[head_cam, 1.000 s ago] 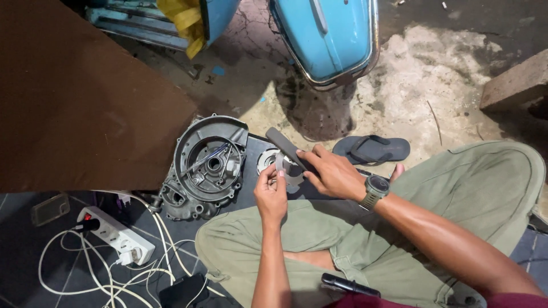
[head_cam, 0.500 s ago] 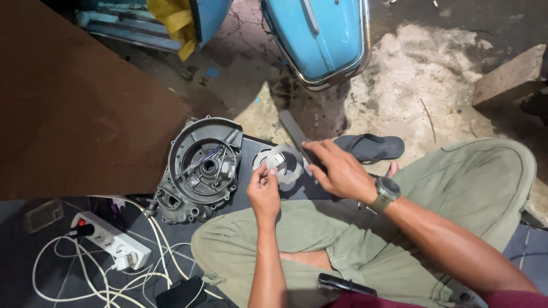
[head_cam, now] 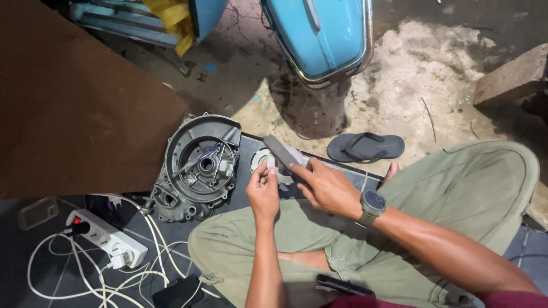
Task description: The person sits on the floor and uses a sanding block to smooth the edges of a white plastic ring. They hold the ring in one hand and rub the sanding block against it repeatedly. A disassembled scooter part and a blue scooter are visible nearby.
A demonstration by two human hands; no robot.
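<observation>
I sit cross-legged on the floor. My left hand point(head_cam: 262, 191) pinches a round silver metal part point(head_cam: 261, 160) by its near edge and holds it just above the floor. My right hand point(head_cam: 328, 185), with a watch point(head_cam: 372, 204) on its wrist, grips a flat dark grey bar point(head_cam: 279, 151) that lies slantwise across the top of the round part. Just left of my hands, a grey engine casing point(head_cam: 200, 165) lies open side up on the dark tiles.
A blue scooter body point(head_cam: 322, 34) stands ahead and a brown board point(head_cam: 74, 102) leans at the left. A grey flip-flop point(head_cam: 365, 147) lies to the right and a brick point(head_cam: 511, 74) at far right. A white power strip point(head_cam: 105, 236) with cables and a black phone point(head_cam: 180, 294) sit near my left knee.
The dark bar slid up and away over the round part half a second ago and has come back toward me. My left hand has stayed on the part.
</observation>
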